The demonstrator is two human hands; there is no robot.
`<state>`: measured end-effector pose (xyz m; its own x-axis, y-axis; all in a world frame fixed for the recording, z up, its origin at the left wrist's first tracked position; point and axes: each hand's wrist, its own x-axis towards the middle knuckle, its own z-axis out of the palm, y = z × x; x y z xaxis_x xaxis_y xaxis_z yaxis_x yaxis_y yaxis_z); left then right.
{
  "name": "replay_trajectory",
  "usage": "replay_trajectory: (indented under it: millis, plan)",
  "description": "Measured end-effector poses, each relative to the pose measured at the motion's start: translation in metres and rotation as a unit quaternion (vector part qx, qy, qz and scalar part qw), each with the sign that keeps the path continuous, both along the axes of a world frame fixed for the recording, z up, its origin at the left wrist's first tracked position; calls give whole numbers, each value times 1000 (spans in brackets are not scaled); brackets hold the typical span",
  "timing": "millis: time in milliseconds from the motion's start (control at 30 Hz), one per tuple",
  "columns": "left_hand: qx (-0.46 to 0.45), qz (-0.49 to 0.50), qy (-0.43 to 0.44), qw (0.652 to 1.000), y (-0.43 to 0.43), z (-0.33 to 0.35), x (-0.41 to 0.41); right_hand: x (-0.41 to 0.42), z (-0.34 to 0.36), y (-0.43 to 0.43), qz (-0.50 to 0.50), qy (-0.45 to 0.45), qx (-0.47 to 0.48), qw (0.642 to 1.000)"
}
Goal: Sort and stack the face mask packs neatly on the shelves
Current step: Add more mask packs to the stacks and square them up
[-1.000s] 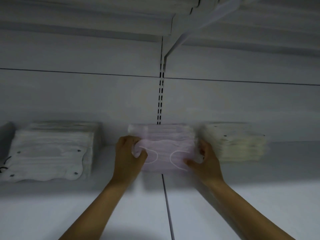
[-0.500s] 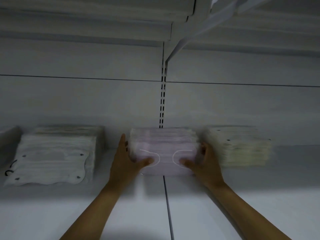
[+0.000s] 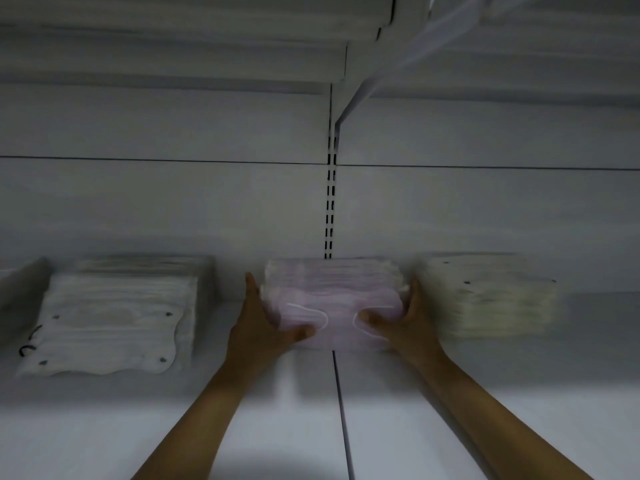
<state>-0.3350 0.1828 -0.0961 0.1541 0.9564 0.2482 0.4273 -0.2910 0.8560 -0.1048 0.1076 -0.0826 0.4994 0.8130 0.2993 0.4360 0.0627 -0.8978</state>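
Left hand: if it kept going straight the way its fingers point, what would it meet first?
The left hand points toward the back of the shelf, alongside the pink mask stack. Nothing else shows in that line, so probably the back panel, though depth is unclear.

Dim, greyish light, soft motion blur throughout, wide-angle bending at the edges, shadows under the stacks
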Motion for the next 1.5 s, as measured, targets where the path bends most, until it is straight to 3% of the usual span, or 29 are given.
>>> replay_trajectory:
  millis: [133,200,333,533,800,933,1133,1500]
  plan:
    - [-14,-10,-20,1000,3,2,0,-1,16,13,-25,127,25,991]
    - [-25,-11,-25,999,3,2,-1,-4,13,15,-23,131,-5,991]
    - [-30,-19,-23,999,0,3,-1,-15,6,11,-44,111,51,991]
    - [-2,-40,-22,999,7,-3,-3,-7,8,11,-29,156,59,986]
    - [32,-24,-54,998,2,3,-1,-9,6,7,-13,130,6,991]
    - [10,-31,-60,998,5,3,-3,-10,9,9,-35,68,14,997]
    - [31,-58,-50,997,6,-4,-6,-8,3,20,-28,90,32,995]
    - [56,-31,-54,996,5,-4,-2,-9,-1,14,-24,25,59,998]
